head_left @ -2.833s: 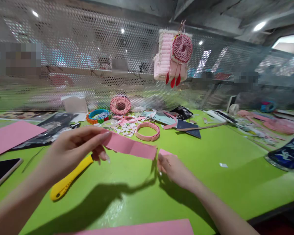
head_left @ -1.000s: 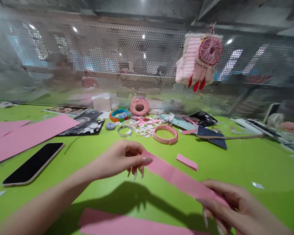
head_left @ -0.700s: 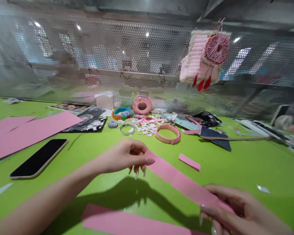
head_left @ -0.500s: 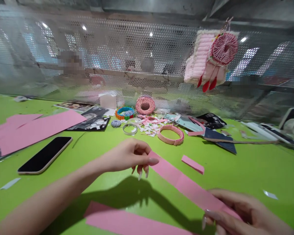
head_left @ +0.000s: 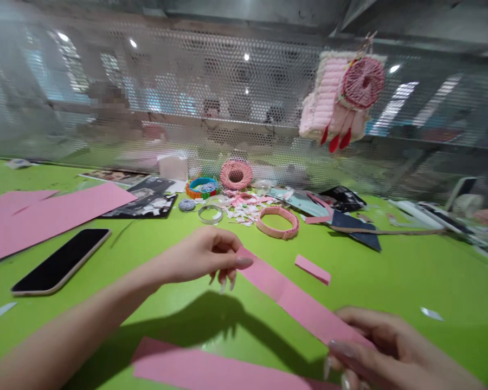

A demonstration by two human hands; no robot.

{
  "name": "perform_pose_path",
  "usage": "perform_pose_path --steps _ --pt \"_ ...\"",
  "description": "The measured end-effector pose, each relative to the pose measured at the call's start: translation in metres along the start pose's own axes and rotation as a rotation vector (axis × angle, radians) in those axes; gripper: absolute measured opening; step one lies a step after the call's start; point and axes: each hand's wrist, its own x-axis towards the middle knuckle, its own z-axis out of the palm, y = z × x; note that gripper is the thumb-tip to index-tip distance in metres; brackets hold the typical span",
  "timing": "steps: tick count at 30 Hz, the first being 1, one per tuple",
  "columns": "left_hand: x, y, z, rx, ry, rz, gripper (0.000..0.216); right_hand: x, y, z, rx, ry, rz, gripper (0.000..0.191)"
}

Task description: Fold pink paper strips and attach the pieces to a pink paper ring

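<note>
The left hand (head_left: 199,254) is pinching one end of a pink paper strip (head_left: 293,300) between thumb and curled fingers, while the right hand (head_left: 378,346) is gripping the other end, its fingers pressed together, holding the strip above a green worktable (head_left: 410,281).

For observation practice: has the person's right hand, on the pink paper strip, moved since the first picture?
Yes: the right hand moved rightward, away from the pink paper ring.

Perforated metal screen (head_left: 195,92) behind green worktable (head_left: 410,281)
</note>
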Motion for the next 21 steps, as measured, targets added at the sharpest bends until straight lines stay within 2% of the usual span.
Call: perform_pose_path --steps 4,8,15,21 --pt "-0.002 -0.002 -0.017 0.114 0.068 0.056 0.027 -0.003 -0.01 0.005 0.036 0.049 -0.052 0.025" --pt "0.002 -0.005 -0.033 0.171 0.082 0.099 0.028 -0.002 -0.016 0.012 0.062 0.094 -0.141 0.025" --pt "0.009 -0.008 -0.032 0.191 0.116 0.084 0.028 -0.001 -0.03 0.023 -0.132 0.09 -0.318 0.018" --pt "0.009 -0.005 -0.035 0.232 0.154 0.121 0.029 0.005 -0.03 0.025 -0.059 0.095 -0.265 0.019"
